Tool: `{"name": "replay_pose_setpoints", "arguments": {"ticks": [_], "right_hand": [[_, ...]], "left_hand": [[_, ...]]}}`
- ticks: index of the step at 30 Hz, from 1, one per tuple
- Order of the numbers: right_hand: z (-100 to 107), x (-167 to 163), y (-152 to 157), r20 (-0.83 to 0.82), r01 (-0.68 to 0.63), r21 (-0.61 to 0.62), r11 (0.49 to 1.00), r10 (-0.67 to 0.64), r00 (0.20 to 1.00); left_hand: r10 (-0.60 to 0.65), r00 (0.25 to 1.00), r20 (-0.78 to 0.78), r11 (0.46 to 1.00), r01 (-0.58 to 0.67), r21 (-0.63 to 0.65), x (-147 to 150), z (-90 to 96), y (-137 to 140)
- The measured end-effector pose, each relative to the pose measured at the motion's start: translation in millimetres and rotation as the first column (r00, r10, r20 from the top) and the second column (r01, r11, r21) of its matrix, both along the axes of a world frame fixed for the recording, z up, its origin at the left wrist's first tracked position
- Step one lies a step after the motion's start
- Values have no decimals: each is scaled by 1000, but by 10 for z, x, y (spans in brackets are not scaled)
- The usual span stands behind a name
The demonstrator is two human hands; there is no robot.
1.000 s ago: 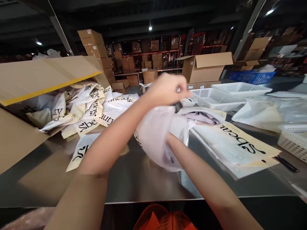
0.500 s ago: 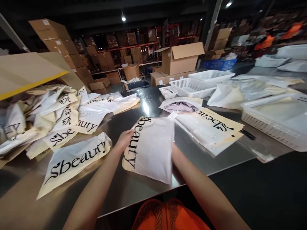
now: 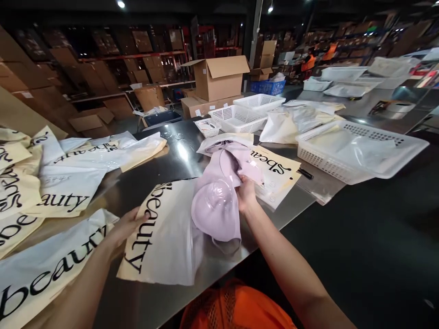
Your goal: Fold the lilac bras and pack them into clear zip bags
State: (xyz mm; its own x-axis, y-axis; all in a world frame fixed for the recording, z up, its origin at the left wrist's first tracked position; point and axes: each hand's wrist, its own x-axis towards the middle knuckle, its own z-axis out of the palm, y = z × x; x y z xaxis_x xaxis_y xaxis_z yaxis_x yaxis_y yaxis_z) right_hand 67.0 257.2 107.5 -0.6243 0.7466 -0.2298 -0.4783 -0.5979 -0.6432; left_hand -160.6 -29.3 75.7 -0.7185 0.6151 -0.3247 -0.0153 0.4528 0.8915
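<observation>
Between my hands, a lilac bra (image 3: 216,208) with moulded cups hangs half out of a cream-and-clear plastic bag (image 3: 164,242) lettered "sbeauty". My left hand (image 3: 132,224) grips the bag's printed edge. My right hand (image 3: 246,193) is closed on the bra's right side, with the thumb on top. The bag's mouth faces right, and the bra lies just outside it. Behind the bra rests another opened bag (image 3: 224,138) with lilac cloth partly hidden in it. A stack of flat printed bags (image 3: 279,176) lies to the right of my right hand.
More lettered bags (image 3: 72,187) are heaped on the left of the metal table (image 3: 154,169). White perforated baskets (image 3: 329,164) stand at the right and back. A black marker (image 3: 306,173) lies by the stack. An open cardboard box (image 3: 219,82) stands behind the table.
My right hand has drawn the lilac bra out of the bag to the right. My left hand still holds the bag, now further left. The view has turned right.
</observation>
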Motion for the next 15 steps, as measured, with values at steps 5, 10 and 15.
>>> {"name": "replay_pose_setpoints", "arguments": {"ticks": [5,10,15], "right_hand": [[207,-354,-404,34,-106,-126,986,111,993],[-80,-179,-968,201,-239,-307,921,308,930],[-515,527,-1042,278,-451,-236,861,504,817]], "left_hand": [[-142,989,-31,990,143,8,171,-38,344],[164,938,-307,985,-173,-2,-20,47,281],[241,857,-456,965,-262,18,257,327,-79]]}}
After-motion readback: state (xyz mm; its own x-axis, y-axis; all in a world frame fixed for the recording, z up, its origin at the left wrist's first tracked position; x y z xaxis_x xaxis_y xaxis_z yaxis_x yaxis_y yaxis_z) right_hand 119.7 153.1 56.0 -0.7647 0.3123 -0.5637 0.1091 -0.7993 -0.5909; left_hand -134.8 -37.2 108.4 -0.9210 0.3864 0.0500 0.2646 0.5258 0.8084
